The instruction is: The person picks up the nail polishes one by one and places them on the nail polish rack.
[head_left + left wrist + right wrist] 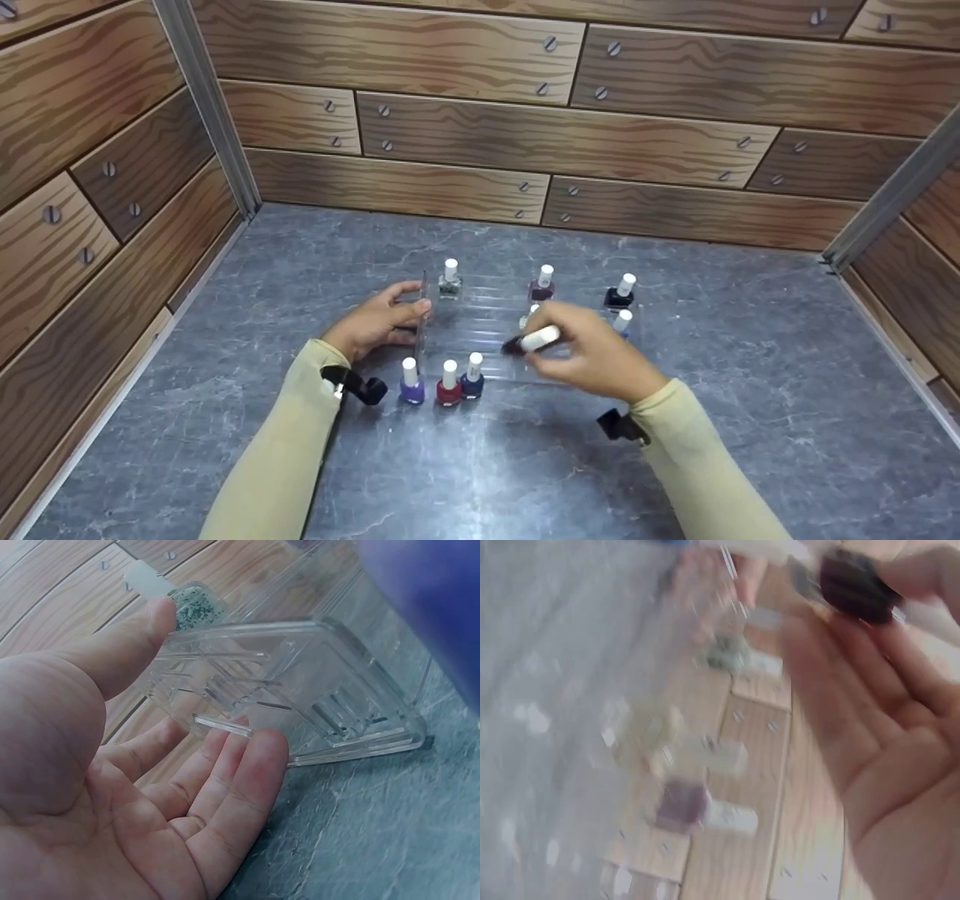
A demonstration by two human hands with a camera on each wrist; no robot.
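Observation:
My right hand (592, 352) holds a dark nail polish bottle (513, 346) with a white cap, tilted above a clear plastic stepped stand (480, 319). In the right wrist view the bottle's dark glass (859, 586) is between thumb and fingers. My left hand (379, 322) grips the stand's left end panel (300, 690), thumb on one edge and fingers against the other. At the stand's back are a green-glitter bottle (450, 286), a plum bottle (542, 289) and a black bottle (619, 298). A pale bottle (646, 736) is partly hidden by my right hand in the head view.
Purple (412, 391), red (449, 393) and dark blue (472, 384) polish bottles stand at the stand's front left. A white-capped bottle (623, 321) shows behind my right hand. Wood-patterned walls (487, 127) border the grey marbled table (480, 480).

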